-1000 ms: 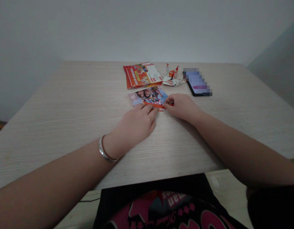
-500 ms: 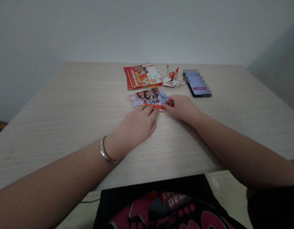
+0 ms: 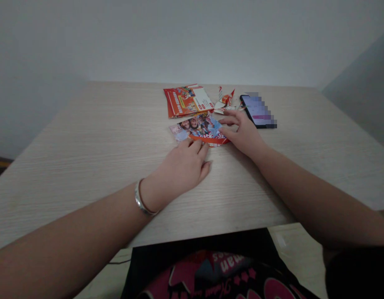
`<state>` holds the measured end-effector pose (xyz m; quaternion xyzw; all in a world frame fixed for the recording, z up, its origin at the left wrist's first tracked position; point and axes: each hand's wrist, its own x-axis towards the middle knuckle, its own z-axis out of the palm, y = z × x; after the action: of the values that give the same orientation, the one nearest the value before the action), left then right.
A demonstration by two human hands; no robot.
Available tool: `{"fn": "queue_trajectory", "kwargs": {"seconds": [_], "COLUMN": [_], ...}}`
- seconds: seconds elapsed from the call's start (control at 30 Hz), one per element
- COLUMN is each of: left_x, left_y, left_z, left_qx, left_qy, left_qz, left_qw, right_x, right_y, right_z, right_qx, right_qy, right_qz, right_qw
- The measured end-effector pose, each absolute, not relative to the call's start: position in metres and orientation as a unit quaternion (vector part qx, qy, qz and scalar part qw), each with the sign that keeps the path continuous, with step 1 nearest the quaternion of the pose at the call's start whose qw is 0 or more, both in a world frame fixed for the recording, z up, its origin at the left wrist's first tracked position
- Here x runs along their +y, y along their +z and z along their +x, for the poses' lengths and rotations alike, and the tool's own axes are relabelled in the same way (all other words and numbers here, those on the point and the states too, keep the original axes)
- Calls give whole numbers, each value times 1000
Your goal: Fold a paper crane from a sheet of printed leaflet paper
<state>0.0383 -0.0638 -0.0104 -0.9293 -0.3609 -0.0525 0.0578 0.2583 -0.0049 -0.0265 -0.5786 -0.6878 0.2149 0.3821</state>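
Note:
A colourful printed paper sheet (image 3: 200,128) lies flat on the pale wooden table (image 3: 95,137). My left hand (image 3: 182,168) rests palm down with its fingertips pressing the sheet's near edge; a silver bracelet (image 3: 141,200) circles that wrist. My right hand (image 3: 243,133) lies at the sheet's right edge with its fingers spread, the thumb touching the paper.
Behind the sheet lies a red and white leaflet (image 3: 187,100). A folded paper figure (image 3: 225,101) sits right of it, and a lit phone (image 3: 257,111) lies further right. A grey wall stands behind the table.
My right hand has gone from a pinch at the sheet's near right corner to spread fingers further back along its right edge. The left hand barely moved.

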Motion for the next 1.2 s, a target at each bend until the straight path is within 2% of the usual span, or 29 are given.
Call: {"fn": "queue_trajectory", "kwargs": {"seconds": [0.3, 0.43, 0.67, 0.8, 0.93, 1.07, 1.2], "left_x": [-66, -66, -66, -65, -63, -63, -63], "left_y": [-13, -15, -17, -14, -12, -10, -8], "left_z": [38, 38, 38, 39, 41, 42, 44], "left_qx": [-371, -379, -367, -375, -380, -383, -381], "left_qy": [-59, -59, -79, -64, -46, -40, -42], "left_qz": [-926, -922, -924, -922, -921, -920, -920], "left_qw": [50, 58, 75, 67, 75, 79, 77], "right_x": [-19, -21, -28, -25, -21, -21, -22], "right_y": [-16, -15, -2, 0, -4, -6, -3], "right_z": [249, 250, 255, 265, 276, 280, 280], "right_qx": [-711, -726, -736, -770, -818, -799, -784], "right_qy": [202, 221, 191, 181, 155, 146, 141], "right_qz": [-552, -542, -559, -522, -487, -553, -586], "right_qw": [386, 360, 330, 320, 263, 186, 151]}}
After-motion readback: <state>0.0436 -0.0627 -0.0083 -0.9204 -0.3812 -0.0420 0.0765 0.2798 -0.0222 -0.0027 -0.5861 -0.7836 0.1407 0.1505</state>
